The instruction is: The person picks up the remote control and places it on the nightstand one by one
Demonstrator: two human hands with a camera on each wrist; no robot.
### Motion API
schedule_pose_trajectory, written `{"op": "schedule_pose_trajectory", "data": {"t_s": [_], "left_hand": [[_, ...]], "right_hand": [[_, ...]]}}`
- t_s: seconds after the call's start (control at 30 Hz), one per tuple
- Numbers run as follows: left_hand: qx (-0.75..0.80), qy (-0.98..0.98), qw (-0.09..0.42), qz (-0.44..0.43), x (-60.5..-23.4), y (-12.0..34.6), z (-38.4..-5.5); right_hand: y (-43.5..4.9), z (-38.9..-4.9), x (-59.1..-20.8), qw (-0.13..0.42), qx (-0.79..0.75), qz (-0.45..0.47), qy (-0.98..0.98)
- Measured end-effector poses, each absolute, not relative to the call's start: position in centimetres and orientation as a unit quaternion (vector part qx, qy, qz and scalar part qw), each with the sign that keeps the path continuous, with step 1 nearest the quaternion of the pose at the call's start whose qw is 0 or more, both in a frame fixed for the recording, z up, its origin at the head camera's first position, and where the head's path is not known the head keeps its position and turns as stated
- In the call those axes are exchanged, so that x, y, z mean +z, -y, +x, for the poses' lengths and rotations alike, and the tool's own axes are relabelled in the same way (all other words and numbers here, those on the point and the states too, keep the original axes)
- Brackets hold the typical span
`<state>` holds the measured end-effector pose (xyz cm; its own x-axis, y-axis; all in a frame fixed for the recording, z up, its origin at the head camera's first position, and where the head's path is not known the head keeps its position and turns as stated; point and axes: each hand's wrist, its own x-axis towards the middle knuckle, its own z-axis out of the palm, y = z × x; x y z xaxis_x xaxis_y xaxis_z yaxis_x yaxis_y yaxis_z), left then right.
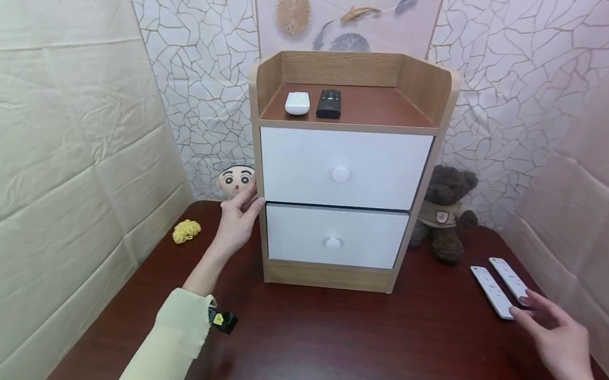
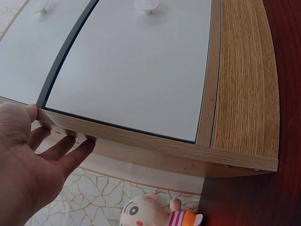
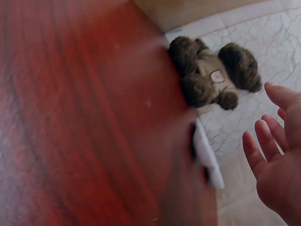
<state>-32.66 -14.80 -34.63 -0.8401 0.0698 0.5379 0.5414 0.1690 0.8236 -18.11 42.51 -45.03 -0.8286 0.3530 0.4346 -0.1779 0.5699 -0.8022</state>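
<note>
A small wooden cabinet (image 1: 330,275) with two white drawers stands in the middle of the table. My left hand (image 1: 237,220) holds its left side edge, the thumb at the front of the frame and the fingers against the side panel (image 2: 136,153). Both the upper drawer (image 1: 295,165) and the lower drawer (image 1: 290,233) are closed. At the right, my right hand (image 1: 561,335) hovers by the near ends of two long white remote controls, a left one (image 1: 491,291) and a right one (image 1: 509,278). Its fingers (image 3: 265,141) are parted and nothing lies between them.
On the cabinet top lie a white remote (image 1: 297,103) and a black remote (image 1: 330,104). A brown teddy bear (image 1: 444,216) sits at the cabinet's right, a pale doll (image 1: 234,180) behind its left side. A yellow crinkled item (image 1: 186,231) lies at the table's left edge.
</note>
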Motion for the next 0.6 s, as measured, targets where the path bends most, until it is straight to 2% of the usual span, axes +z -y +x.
{"op": "schedule_pose_trajectory", "data": {"t_s": [0.4,0.6], "left_hand": [[-0.607,0.743,0.192,-0.206,-34.0,14.7,-32.4],[-0.609,0.742,0.192,-0.202,-33.8,14.6,-31.9]], "right_hand": [[-43.2,-19.3,-47.7,0.268,0.529,-0.084,0.801],[-43.3,-19.5,-48.3,0.249,0.511,-0.155,0.808]]}}
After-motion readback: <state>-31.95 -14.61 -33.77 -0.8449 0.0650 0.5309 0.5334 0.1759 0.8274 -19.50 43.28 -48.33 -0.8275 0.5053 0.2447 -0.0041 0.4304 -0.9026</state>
